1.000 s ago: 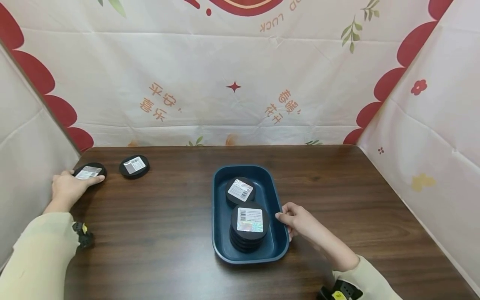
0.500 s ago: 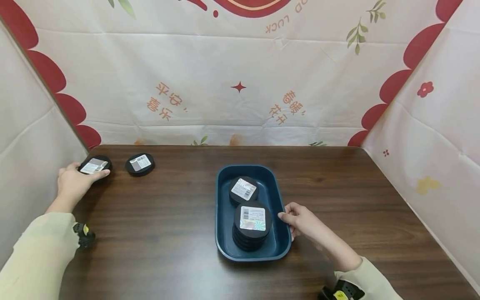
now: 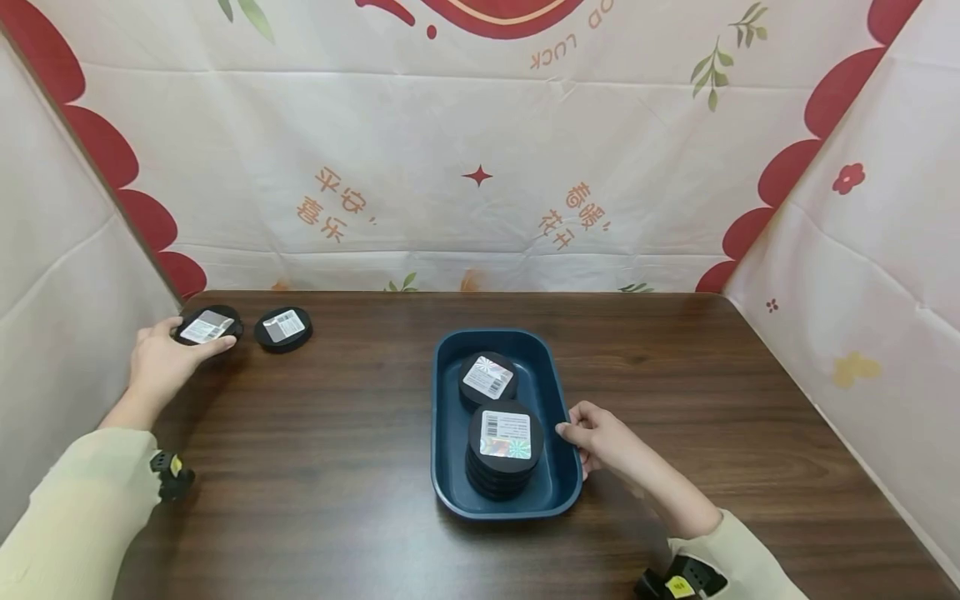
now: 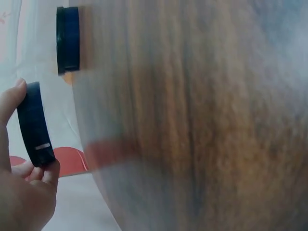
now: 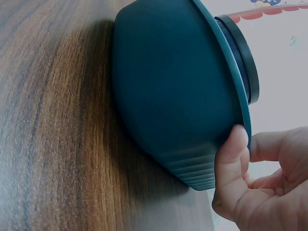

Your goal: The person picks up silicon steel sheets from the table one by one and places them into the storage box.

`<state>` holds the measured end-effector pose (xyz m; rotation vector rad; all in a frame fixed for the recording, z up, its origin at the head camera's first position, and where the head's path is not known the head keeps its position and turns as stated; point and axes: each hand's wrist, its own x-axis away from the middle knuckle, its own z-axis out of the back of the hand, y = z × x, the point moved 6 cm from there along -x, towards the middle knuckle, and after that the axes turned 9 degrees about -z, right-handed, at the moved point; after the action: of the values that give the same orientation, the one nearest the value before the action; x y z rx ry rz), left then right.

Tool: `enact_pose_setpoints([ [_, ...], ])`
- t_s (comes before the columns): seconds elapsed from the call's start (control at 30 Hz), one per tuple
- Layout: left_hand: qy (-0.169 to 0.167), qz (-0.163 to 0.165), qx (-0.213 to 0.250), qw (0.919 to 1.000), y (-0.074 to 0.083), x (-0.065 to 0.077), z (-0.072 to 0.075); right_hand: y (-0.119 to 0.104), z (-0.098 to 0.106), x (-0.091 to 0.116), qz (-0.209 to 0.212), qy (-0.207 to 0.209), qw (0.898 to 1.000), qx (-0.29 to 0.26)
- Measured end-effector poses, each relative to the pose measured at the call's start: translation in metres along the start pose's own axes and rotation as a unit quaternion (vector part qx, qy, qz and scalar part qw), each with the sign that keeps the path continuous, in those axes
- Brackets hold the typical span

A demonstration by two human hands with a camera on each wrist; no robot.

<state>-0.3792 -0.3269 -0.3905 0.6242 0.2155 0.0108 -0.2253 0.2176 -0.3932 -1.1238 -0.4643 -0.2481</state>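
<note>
At the table's far left, my left hand point(image 3: 167, 360) grips a flat round black disc point(image 3: 208, 327) by its sides, thumb and fingers opposite each other. The left wrist view shows this disc point(image 4: 36, 125) held clear of the tabletop. A similar black disc point(image 3: 283, 329) with a white barcode label lies just to its right. My right hand point(image 3: 602, 439) pinches the right rim of a dark blue rectangular tray point(image 3: 447, 454). Inside the tray, a stack of several black discs point(image 3: 504, 442) stands in front of another labelled black disc point(image 3: 487, 379).
The brown wooden table point(image 3: 337, 442) runs back to a white printed cloth point(image 3: 420, 167) with red scalloped edges. Similar cloth walls rise along the left and right sides. Each wrist wears a black strapped device.
My left hand has moved slightly right and brought its disc up off the tabletop, closer to the other loose disc. The right hand keeps its hold on the tray. The head view has shifted a little.
</note>
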Motion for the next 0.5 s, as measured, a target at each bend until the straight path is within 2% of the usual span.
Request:
enact_pose_setpoints([
  [0.23,0.009,-0.029,0.013,0.9994,0.024,0.003,0.000,0.001,0.000,0.000,0.002,0.000,1.000,0.001],
  [0.5,0.005,-0.043,0.044,0.9981,0.047,0.006,-0.006,0.000,0.000,0.000,0.008,-0.008,1.000,-0.009],
])
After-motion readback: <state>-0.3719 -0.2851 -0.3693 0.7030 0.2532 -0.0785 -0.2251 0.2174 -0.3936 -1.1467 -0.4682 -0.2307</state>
